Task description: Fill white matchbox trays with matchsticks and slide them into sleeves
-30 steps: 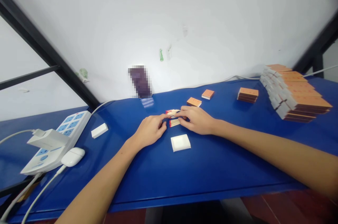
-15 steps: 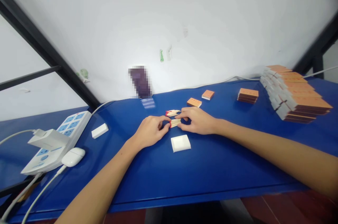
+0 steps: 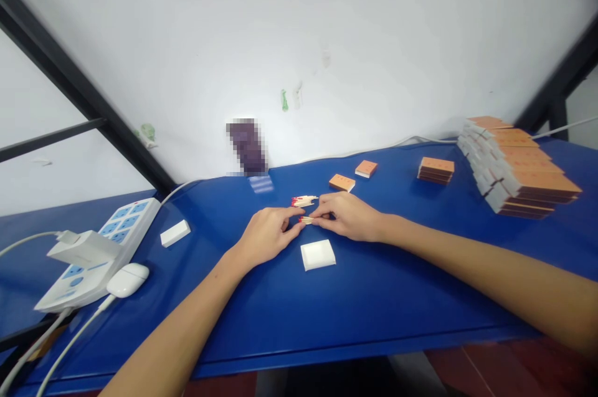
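A small bundle of red-headed matches (image 3: 306, 220) lies between my two hands, low over the table. My left hand (image 3: 268, 234) closes on its head end, thumb on the near side and index finger on the far side. My right hand (image 3: 350, 217) pinches the bare stick ends with its fingertips, which hide part of the bundle. Just beyond my fingers, a second loose pile of matches (image 3: 303, 201) rests on the tabletop. Nearer to me sits a white matchbox tray (image 3: 318, 254), apart from both hands.
Two orange matchboxes (image 3: 342, 183) lie behind my right hand. A short stack of matchboxes (image 3: 436, 170) and a large stack (image 3: 523, 166) stand on the right. On the left are a small white box (image 3: 175, 233), a power strip (image 3: 135, 216) and a white earphone case (image 3: 128, 280).
Both hands have drawn closer around the matches, and less of the bundle shows between them. The fingertips of my right hand have come together on the stick ends. The view has shifted slightly.
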`<state>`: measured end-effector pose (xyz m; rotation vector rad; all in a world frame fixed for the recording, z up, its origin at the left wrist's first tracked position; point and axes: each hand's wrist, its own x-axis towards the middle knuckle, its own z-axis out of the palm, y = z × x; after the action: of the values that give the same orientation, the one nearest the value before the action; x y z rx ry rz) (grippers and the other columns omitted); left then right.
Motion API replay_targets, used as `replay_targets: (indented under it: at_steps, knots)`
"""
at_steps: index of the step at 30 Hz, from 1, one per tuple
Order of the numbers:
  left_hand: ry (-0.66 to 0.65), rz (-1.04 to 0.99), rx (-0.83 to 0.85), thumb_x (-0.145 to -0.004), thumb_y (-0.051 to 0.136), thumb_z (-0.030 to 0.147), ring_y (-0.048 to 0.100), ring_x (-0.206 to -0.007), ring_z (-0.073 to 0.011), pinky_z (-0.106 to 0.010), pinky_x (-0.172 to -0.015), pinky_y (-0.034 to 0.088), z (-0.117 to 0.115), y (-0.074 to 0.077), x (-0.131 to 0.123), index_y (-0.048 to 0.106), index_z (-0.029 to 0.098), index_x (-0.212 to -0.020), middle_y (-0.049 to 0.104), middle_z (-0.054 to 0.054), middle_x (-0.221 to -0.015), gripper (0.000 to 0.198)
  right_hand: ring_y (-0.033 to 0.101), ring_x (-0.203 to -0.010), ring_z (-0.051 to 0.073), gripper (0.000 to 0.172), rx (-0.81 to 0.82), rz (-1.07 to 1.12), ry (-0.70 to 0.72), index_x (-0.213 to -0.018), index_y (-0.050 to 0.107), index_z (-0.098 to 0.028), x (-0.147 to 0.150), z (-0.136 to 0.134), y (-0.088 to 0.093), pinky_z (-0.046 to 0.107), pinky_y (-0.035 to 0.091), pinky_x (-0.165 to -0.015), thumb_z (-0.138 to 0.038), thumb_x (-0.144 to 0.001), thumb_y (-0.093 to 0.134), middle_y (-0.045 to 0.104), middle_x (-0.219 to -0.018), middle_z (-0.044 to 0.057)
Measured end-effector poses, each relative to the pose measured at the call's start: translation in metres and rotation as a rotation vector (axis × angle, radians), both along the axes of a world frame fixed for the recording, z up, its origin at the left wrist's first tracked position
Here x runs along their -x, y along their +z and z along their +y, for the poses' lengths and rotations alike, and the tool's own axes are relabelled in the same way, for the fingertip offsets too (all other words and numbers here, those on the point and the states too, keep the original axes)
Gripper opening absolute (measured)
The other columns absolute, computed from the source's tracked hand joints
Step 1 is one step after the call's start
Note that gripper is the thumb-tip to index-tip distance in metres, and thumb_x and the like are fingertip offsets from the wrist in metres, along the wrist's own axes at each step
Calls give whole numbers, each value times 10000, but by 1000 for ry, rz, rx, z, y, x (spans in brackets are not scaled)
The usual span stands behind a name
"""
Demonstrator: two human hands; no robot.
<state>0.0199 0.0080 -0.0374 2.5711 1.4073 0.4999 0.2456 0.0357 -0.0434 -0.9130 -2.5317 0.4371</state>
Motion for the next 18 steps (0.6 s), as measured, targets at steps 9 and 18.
replay_targets:
  at_steps: [9,18]
  knots:
    - [-18,52,1,-970,483,374,508,-549,-122,-241,-558,295,-5,7,-5,684,226,-981,584,28,-626,250,566,-730,156,279,-157,-128,-80,-985,758,-193,1,-8,1,274,351,-613,-334,-970,518,631,-851,55]
    - [-59,96,-70,-986,457,376,570,-721,-151,-256,-617,365,-3,4,-3,704,262,-1038,632,-12,-832,277,589,-771,161,241,-161,-117,-58,-937,726,-177,3,-6,1,277,358,-648,-290,-971,515,668,-887,50]
